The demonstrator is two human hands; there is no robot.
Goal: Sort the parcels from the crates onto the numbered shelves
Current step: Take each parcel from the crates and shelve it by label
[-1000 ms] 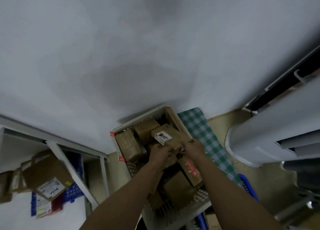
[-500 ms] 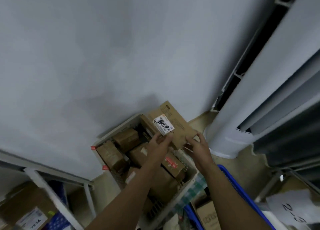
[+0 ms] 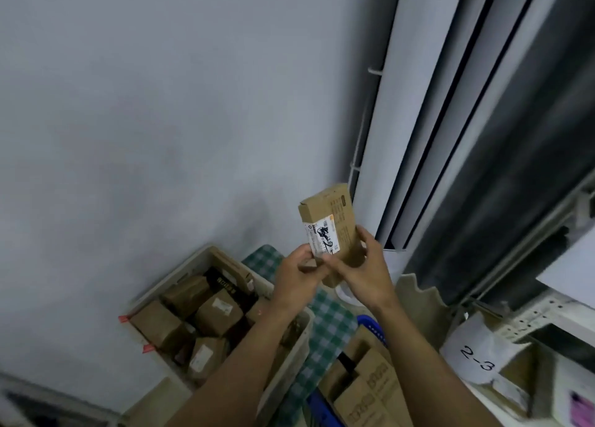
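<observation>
I hold a flat brown cardboard parcel (image 3: 331, 214) upright in front of the wall, its white shipping label facing me. My left hand (image 3: 297, 278) pinches its lower left corner below the label. My right hand (image 3: 360, 275) grips its lower right edge. Below and to the left stands a beige crate (image 3: 299, 356) filled with several brown parcels (image 3: 219, 312). At the lower right a white paper tag reading "2-3" (image 3: 476, 357) hangs on a metal shelf (image 3: 528, 317).
A blue crate (image 3: 373, 325) with printed cardboard boxes (image 3: 370, 385) sits at the bottom centre, on a green checked cloth (image 3: 331, 323). A tall white standing unit (image 3: 418, 105) rises at the right against the grey wall. A metal rack edge shows at the bottom left.
Both hands lifted the parcel out of the beige crate and up to the right, turning it upright. My view swung right, bringing the "2-3" tag and shelf into sight.
</observation>
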